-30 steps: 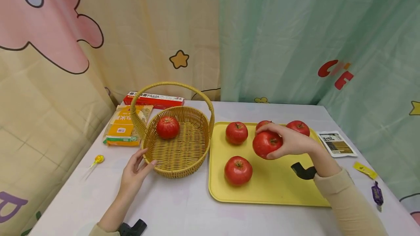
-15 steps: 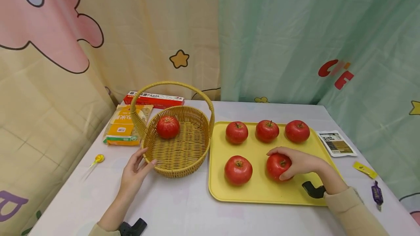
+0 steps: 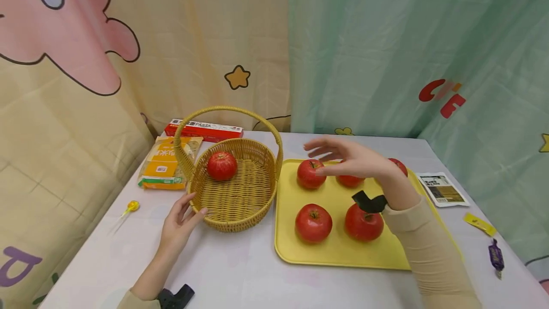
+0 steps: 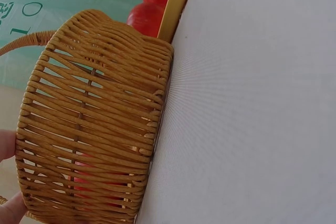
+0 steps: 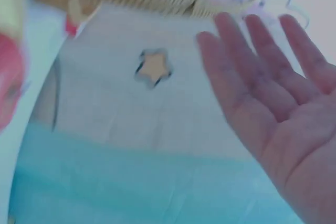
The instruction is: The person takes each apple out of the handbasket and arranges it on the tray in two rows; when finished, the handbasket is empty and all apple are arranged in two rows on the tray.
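Note:
A woven basket (image 3: 233,194) with a hoop handle stands left of a yellow tray (image 3: 339,252); one red apple (image 3: 221,166) lies inside it. My left hand (image 3: 180,223) rests against the basket's near rim with relaxed fingers, and the left wrist view shows the basket wall (image 4: 94,140) close up. Several red apples sit on the tray, two in front (image 3: 313,223) (image 3: 363,223) and three behind. My right hand (image 3: 343,159) hovers open and empty above the back row, partly hiding two of those apples. The blurred right wrist view shows its spread palm (image 5: 273,93).
Behind the basket lie a red pasta box (image 3: 203,130) and a yellow food packet (image 3: 165,163). A yellow lollipop (image 3: 128,208) is at the left. Right of the tray are a sachet (image 3: 443,189), a yellow wrapper (image 3: 480,223) and a purple candy (image 3: 496,256). Curtains hang behind the table.
My right hand set the apple it carried down at the tray's front right, let go, then rose open over the back row. The left hand stayed on the basket.

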The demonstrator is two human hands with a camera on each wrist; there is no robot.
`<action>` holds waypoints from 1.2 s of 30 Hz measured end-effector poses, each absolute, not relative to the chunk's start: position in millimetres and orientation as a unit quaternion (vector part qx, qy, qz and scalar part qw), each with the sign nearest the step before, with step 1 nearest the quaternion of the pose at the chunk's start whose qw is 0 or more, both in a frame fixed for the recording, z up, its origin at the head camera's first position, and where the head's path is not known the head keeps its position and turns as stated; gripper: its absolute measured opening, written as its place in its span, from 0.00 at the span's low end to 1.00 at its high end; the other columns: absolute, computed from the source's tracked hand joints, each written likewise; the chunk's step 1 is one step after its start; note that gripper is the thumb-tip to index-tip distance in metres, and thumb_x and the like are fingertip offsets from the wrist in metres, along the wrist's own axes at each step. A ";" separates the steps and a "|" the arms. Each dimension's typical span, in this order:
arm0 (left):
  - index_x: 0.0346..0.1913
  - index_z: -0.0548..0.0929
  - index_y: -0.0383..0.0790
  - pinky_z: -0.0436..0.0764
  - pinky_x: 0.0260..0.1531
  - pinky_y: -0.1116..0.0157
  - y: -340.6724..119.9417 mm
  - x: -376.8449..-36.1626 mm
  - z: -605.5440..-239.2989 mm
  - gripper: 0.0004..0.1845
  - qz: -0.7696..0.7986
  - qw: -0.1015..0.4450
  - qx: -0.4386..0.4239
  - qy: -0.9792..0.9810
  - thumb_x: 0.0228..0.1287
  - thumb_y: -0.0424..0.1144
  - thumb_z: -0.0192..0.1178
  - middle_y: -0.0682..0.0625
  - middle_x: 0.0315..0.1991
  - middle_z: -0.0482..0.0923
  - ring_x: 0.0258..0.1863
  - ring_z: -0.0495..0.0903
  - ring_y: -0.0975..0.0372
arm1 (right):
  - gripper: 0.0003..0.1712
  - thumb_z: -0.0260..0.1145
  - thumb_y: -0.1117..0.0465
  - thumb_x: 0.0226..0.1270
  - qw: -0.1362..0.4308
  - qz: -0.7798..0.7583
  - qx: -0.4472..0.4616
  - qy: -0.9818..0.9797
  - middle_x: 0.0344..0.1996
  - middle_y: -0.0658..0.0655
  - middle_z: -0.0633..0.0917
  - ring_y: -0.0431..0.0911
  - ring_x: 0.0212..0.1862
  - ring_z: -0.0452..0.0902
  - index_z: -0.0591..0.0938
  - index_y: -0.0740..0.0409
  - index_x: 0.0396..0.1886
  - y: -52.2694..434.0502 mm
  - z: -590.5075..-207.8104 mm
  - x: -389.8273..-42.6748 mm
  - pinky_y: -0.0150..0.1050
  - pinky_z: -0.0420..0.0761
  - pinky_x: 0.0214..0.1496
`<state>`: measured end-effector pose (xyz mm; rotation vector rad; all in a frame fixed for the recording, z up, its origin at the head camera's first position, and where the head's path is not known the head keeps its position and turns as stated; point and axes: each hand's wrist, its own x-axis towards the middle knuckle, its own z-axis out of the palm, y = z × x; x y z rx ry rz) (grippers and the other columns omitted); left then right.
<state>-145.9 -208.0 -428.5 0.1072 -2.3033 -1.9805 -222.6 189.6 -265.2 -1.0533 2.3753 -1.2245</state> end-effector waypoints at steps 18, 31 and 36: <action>0.67 0.61 0.38 0.68 0.53 0.78 -208.5 -144.5 -427.7 0.32 -0.644 0.045 0.034 -0.763 0.64 0.43 0.61 0.45 0.74 0.41 0.71 0.49 0.51 | 0.34 0.70 0.54 0.57 0.125 -0.467 -0.367 0.794 0.58 0.53 0.75 0.48 0.59 0.72 0.70 0.56 0.63 10.9 -308.3 -287.4 0.39 0.76 0.57; 0.67 0.62 0.37 0.67 0.57 0.72 -208.9 -144.8 -427.1 0.32 -0.648 0.053 0.037 -0.759 0.63 0.41 0.62 0.45 0.74 0.43 0.70 0.50 0.51 | 0.37 0.73 0.52 0.53 0.158 -0.427 -0.306 0.836 0.61 0.57 0.72 0.50 0.62 0.66 0.71 0.53 0.63 -27.8 -339.1 -319.1 0.43 0.72 0.61; 0.66 0.63 0.36 0.67 0.57 0.72 -208.5 -144.3 -427.9 0.32 -0.649 0.055 0.036 -0.758 0.63 0.40 0.62 0.44 0.73 0.44 0.70 0.51 0.51 | 0.39 0.74 0.50 0.52 0.151 -0.397 -0.293 0.857 0.62 0.54 0.71 0.48 0.63 0.65 0.71 0.50 0.64 -36.5 -350.7 -325.4 0.44 0.69 0.64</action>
